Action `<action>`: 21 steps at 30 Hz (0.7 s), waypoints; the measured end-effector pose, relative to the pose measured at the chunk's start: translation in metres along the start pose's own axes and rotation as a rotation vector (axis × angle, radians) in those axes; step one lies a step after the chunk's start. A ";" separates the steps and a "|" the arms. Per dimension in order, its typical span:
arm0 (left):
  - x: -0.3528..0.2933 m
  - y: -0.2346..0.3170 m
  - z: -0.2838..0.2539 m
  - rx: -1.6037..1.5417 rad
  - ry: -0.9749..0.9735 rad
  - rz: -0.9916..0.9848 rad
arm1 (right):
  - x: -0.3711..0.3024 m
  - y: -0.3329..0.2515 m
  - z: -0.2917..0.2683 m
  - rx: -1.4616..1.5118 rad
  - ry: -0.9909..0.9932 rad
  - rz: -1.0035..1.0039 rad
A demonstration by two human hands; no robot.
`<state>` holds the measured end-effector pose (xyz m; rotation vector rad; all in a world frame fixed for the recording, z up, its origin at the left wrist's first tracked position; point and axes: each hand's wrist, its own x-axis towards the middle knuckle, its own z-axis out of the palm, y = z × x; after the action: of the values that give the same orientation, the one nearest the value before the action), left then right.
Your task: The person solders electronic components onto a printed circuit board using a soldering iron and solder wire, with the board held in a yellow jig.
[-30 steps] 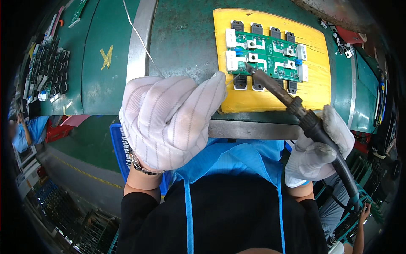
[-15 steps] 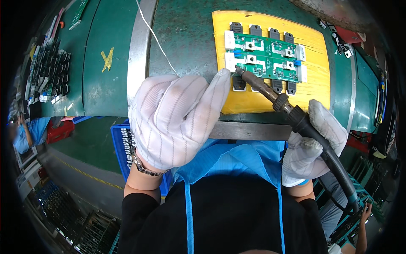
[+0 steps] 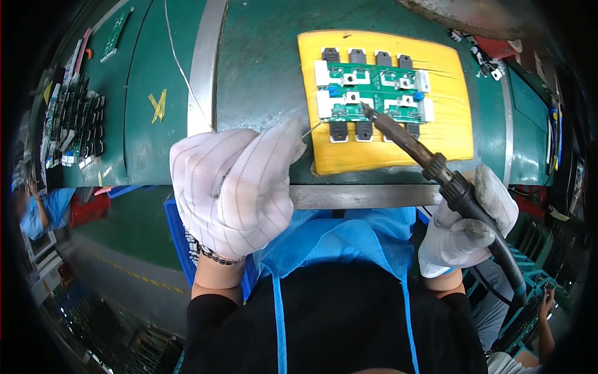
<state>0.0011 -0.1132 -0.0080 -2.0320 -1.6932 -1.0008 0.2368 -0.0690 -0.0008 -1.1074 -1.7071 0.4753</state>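
My left hand, in a white striped glove, is closed in a pinch on a thin solder wire. The wire's short end pokes out past the fingertips toward the lower left of a green circuit board. Gloved too, my right hand grips a soldering iron by its dark handle. Its tip is over the lower edge of the board, right of the white blocks at the left end; whether it touches cannot be seen. Black tabbed components stick out along both long sides. Under the board lies a yellow pad.
A metal strip edges the green bench in front of me. Many black-and-white parts lie at the far left. A blue bin stands below my left forearm. Other people are partly visible at both sides.
My left hand has drawn back leftward from the board, baring the wire's end. The iron's tip has shifted right along the board, away from the white block. The whole view has shifted slightly.
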 end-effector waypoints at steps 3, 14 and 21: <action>-0.002 -0.005 0.004 -0.045 0.015 -0.031 | 0.001 0.001 -0.007 -0.017 0.156 0.016; 0.019 -0.002 0.007 -0.365 0.001 -0.295 | 0.018 0.048 -0.040 0.449 0.501 0.512; 0.001 -0.011 -0.003 -0.398 -0.120 -0.166 | 0.007 0.066 -0.035 0.552 0.437 0.573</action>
<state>-0.0103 -0.1111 -0.0074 -2.2579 -1.8700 -1.3911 0.2975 -0.0367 -0.0312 -1.1619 -0.7882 0.9190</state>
